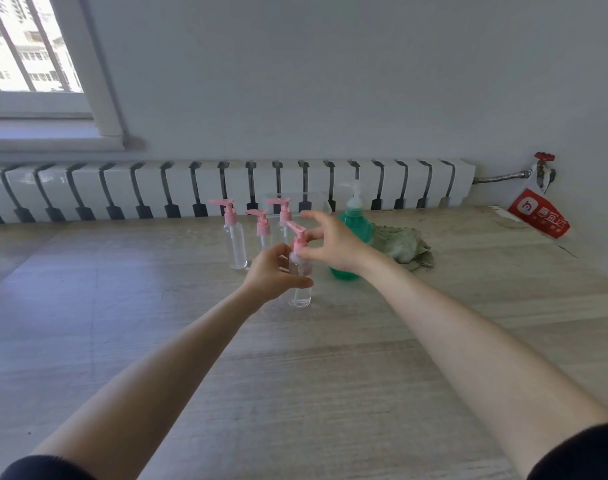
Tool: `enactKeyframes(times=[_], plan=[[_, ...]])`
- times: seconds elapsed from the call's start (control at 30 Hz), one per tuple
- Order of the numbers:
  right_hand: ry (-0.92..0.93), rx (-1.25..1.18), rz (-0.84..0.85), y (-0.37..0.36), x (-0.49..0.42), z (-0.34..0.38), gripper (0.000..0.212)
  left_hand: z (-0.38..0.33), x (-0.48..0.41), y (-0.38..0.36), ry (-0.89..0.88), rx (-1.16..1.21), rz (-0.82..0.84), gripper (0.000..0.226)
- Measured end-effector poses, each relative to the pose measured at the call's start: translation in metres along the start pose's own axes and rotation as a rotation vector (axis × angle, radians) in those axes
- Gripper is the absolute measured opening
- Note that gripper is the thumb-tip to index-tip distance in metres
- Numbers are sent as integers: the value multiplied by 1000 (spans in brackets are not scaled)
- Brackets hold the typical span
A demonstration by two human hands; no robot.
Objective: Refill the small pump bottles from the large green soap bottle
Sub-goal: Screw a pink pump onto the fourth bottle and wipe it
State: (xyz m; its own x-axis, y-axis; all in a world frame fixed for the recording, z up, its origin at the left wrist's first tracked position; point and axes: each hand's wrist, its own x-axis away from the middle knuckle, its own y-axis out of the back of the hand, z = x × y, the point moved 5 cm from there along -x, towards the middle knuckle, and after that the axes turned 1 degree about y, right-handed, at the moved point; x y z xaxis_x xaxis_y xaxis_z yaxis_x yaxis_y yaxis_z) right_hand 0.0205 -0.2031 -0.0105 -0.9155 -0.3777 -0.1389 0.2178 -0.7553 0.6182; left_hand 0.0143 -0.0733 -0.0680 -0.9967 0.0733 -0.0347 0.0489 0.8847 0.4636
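Observation:
Several small clear bottles with pink pump tops stand on the wooden table (295, 375). The nearest small bottle (300, 295) stands upright in front of the others; my left hand (273, 271) grips its body. My right hand (330, 242) pinches the collar of its pink pump (298, 237) with thumb and forefinger, other fingers spread. Three more pump bottles (235, 242) stand behind it. The large green soap bottle (356, 223) with a white pump stands to the right, partly hidden by my right hand.
A crumpled greenish cloth (404, 247) lies right of the green bottle. A white radiator (226, 188) runs along the wall behind the table. A red and white bag (538, 218) hangs from a valve at the far right. A clear container stands behind the bottles.

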Motion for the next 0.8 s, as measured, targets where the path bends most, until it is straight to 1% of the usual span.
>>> enactKeyframes(times=[0.1, 0.13, 0.23, 0.3, 0.37, 0.43, 0.5, 0.53, 0.6, 0.63, 0.67, 0.7, 0.77, 0.8], plan=[[4, 45, -180, -3, 0, 0, 80, 1, 1, 0, -7, -22, -28, 45], [-5, 29, -197, -6, 0, 0, 83, 1, 1, -1, -13, -28, -38, 45], [-61, -105, -91, -8, 0, -5, 96, 0, 1, -1, -11, -34, -43, 46], [-84, -177, -33, -2, -1, -10, 96, 1, 1, 0, 1, -36, -38, 47], [-64, -150, -61, 3, 0, -12, 90, 1, 1, 0, -1, -32, -34, 45], [-35, -81, -133, 3, 1, -10, 83, 0, 1, -2, 0, -27, -29, 40], [-29, -111, -149, -1, 0, -8, 74, -1, 4, -4, 8, -13, -29, 33], [-43, -168, -119, -3, 0, -7, 65, -1, 5, -4, 12, -5, -30, 29], [-75, -258, 13, -4, 3, -8, 39, -2, 6, -4, 20, 4, -21, 24], [-72, -259, 69, -4, 5, -8, 33, -2, 6, -4, 23, 2, -17, 23], [-65, -239, 93, -4, 7, -7, 31, -2, 6, -4, 24, 0, -14, 23], [-52, -201, 69, -3, 7, -8, 30, -1, 5, -4, 25, -2, -15, 23], [-20, -99, -66, -3, 6, -10, 28, -1, 4, -4, 23, -6, -30, 25], [-17, -61, -134, -3, 5, -11, 31, -1, 4, -5, 20, -9, -43, 27]])
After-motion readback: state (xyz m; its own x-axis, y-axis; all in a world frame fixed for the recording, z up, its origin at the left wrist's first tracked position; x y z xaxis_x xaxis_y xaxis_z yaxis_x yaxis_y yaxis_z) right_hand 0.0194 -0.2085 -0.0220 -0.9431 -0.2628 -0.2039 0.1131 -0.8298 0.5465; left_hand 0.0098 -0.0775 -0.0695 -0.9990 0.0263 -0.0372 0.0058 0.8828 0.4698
